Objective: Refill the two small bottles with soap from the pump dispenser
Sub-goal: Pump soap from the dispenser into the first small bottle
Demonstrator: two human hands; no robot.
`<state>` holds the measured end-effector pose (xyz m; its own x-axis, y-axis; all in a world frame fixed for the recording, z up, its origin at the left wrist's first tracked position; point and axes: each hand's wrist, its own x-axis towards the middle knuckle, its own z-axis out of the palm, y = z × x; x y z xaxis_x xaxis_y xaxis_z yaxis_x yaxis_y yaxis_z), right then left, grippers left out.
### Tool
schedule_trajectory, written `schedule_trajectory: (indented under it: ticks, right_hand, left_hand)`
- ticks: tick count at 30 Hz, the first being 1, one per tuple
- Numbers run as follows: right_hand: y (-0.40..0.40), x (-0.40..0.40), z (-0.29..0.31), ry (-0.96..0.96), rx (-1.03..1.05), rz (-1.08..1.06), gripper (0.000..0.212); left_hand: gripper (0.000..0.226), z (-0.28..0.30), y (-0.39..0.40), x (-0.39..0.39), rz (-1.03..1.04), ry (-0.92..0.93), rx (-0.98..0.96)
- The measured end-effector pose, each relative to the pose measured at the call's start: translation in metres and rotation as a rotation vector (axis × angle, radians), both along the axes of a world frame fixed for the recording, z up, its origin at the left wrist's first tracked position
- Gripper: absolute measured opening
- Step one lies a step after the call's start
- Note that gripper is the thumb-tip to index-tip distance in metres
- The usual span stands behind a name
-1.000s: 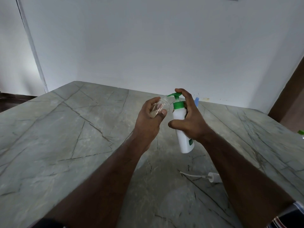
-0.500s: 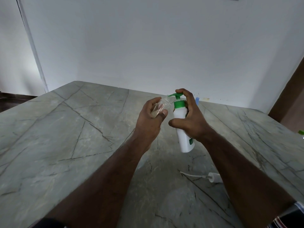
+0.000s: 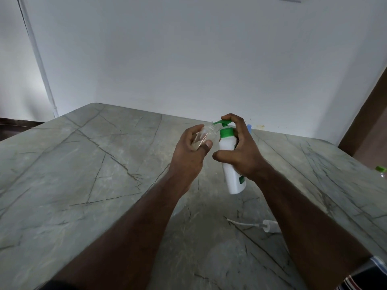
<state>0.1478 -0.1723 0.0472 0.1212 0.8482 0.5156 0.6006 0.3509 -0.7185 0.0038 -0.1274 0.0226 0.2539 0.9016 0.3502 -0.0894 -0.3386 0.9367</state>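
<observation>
We've got the left hand [image 3: 189,150] gripping the small bottle [image 3: 206,135] tilted under the nozzle, while the right hand [image 3: 240,151] wraps the pump dispenser [image 3: 228,147] to squirt soap straight in.

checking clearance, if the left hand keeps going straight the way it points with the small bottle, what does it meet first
Probably the green pump spout: the left hand aims the small clear plastic bottle up and right, its open mouth just under the spout tip. Depth is unclear.

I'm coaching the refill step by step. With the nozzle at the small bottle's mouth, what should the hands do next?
Probably press the green pump head down: the right hand holds the white dispenser with a finger on top, and the left hand tilts the small clear bottle under the spout.
</observation>
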Motion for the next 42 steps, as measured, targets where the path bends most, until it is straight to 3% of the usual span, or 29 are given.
schedule_trajectory:
  ticks: [7, 23, 31, 42]
  right_hand:
    - [-0.0026, -0.0051, 0.0025, 0.018, -0.038, 0.037, 0.099]
    - [-0.0026, -0.0028, 0.0046, 0.027, -0.038, 0.037, 0.09]
    - [0.0015, -0.0035, 0.0032, 0.005, -0.063, 0.044, 0.101]
    - [-0.0007, -0.0007, 0.0045, 0.016, -0.06, 0.047, 0.094]
  left_hand:
    - [0.047, -0.0001, 0.002, 0.0005, 0.016, -0.003, -0.006]
    - [0.042, -0.002, 0.0031, 0.0026, 0.015, 0.003, -0.01]
    - [0.044, -0.0023, 0.0061, 0.0022, 0.037, 0.002, -0.017]
    - [0.044, -0.0036, 0.0049, 0.0056, 0.05, 0.009, -0.027]
